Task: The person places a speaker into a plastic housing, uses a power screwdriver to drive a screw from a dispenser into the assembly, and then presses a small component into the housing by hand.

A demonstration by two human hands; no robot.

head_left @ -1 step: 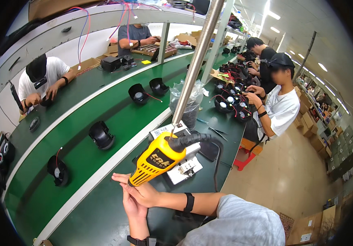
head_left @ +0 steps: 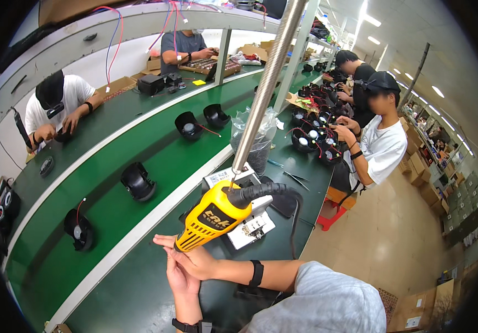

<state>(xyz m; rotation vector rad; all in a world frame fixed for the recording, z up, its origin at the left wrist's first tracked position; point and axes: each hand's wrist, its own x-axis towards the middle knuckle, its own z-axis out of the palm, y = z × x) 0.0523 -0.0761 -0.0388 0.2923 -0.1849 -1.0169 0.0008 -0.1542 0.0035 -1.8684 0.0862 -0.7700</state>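
My left hand (head_left: pixel 181 282) and my right hand (head_left: pixel 197 263) touch one another over the near part of the dark green bench. The right one lies across the left, its fingers stretched out. Parts of both hands' fingers are hidden, some by the overlap and some by the yellow electric screwdriver (head_left: pixel 199 225) hanging right above. No object shows in either hand. That screwdriver hangs from a metal coil spring (head_left: pixel 266 83), with a thick black cable (head_left: pixel 269 187) at its upper end. Behind it, partly covered, a white and metal device (head_left: pixel 254 226) stands on the bench.
Black rounded housings (head_left: pixel 138 182) sit spaced along the green conveyor belt (head_left: pixel 167 172) to the left. A clear plastic bag of dark parts (head_left: pixel 258 158) and tweezers (head_left: pixel 295 180) lie beyond the device. Co-workers sit across the belt and farther right, near many housings with wires (head_left: pixel 312 133).
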